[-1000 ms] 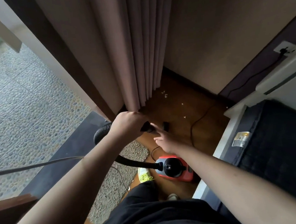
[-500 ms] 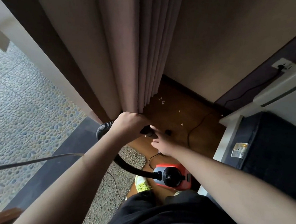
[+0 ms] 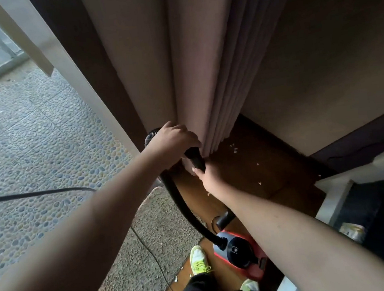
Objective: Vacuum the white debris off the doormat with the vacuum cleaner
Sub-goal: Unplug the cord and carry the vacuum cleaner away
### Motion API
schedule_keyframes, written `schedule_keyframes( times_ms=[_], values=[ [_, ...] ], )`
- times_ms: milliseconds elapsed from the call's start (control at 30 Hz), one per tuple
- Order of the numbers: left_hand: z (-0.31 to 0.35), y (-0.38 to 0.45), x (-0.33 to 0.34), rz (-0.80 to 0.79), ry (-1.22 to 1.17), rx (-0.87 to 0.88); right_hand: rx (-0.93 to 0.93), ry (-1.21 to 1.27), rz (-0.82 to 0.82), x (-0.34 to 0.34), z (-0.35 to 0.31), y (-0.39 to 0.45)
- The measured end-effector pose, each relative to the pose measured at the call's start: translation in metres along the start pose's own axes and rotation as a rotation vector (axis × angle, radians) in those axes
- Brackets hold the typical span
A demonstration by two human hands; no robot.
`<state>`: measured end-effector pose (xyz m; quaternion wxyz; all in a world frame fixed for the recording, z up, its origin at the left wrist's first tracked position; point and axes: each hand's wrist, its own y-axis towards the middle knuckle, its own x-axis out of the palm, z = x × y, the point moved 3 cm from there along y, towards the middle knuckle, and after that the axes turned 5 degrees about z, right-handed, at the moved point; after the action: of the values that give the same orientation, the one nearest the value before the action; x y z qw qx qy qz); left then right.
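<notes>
My left hand (image 3: 174, 142) grips the black ribbed hose (image 3: 183, 208) where it joins the black nozzle (image 3: 196, 159), close against the curtain's lower edge. My right hand (image 3: 209, 176) holds the nozzle's lower end, thumb beside it. The hose runs down to the red and grey vacuum cleaner (image 3: 242, 253) on the wooden floor by my feet. The grey speckled doormat (image 3: 149, 244) lies below my left forearm. White debris (image 3: 234, 148) is scattered on the wood beyond the nozzle; a few flecks (image 3: 176, 278) lie at the mat's near edge.
A beige curtain (image 3: 192, 86) hangs right in front of my hands. A thin cable (image 3: 150, 251) crosses the mat. The pebbled balcony floor (image 3: 32, 150) lies to the left. A white cabinet edge (image 3: 333, 189) and a dark surface (image 3: 383, 220) stand to the right.
My right hand has moved up from the floor side onto the nozzle's end. Both hands and the nozzle have come close to the curtain's hem.
</notes>
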<state>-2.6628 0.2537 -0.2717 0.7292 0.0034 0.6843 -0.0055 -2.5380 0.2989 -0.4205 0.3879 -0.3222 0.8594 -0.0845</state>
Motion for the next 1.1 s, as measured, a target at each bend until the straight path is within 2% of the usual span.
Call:
schedule_keyframes(
  times_ms=[133, 500, 600, 667, 800, 900, 1100],
  values=[
    [-0.027, 0.015, -0.017, -0.052, 0.083, 0.005, -0.052, -0.104, 0.033, -0.003, -0.034, 0.021],
    [-0.09, 0.051, -0.063, -0.077, 0.258, -0.028, -0.179, -0.042, 0.073, -0.015, -0.126, 0.073],
    [-0.107, 0.052, -0.073, -0.021, 0.222, -0.038, -0.221, -0.016, 0.066, -0.016, -0.144, 0.083],
    [-0.11, 0.053, -0.073, -0.038, 0.224, -0.035, -0.21, -0.019, 0.056, -0.015, -0.146, 0.085],
    [-0.092, 0.059, -0.053, -0.176, 0.307, 0.016, -0.144, -0.097, 0.021, -0.011, -0.123, 0.082],
    [-0.078, 0.064, -0.035, -0.182, 0.365, 0.075, -0.121, -0.103, 0.013, -0.009, -0.101, 0.084],
    [-0.077, 0.08, -0.031, -0.217, 0.35, 0.062, -0.132, -0.145, 0.003, -0.015, -0.093, 0.098]
  ],
)
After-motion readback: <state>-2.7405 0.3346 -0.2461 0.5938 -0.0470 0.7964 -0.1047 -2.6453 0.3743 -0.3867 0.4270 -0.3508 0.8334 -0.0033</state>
